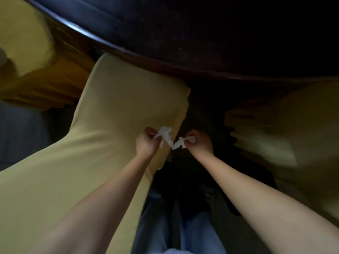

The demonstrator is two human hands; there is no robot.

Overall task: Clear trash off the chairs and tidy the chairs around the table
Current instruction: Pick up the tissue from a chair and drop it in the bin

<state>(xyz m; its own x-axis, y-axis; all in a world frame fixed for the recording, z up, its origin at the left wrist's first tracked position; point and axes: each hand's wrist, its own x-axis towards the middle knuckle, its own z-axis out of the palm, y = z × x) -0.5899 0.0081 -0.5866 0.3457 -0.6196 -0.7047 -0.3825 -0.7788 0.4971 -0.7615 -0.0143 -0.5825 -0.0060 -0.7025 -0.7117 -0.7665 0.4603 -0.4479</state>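
Observation:
A chair in a pale yellow cover [113, 110] fills the middle and left of the head view, its seat reaching to the dark table. My left hand [146, 143] hovers over the seat's right edge, shut on a crumpled white tissue [165, 135]. Just right of it, over the dark gap beside the chair, my right hand [199, 143] is shut on a second white tissue [182, 142]. The two tissues nearly touch between my hands.
A dark round wooden table [183, 43] spans the top. Another yellow-covered chair [27, 43] stands at the upper left, and a third [284, 134] at the right with a pleated skirt. The floor between the chairs is dark. My legs in jeans [183, 226] show below.

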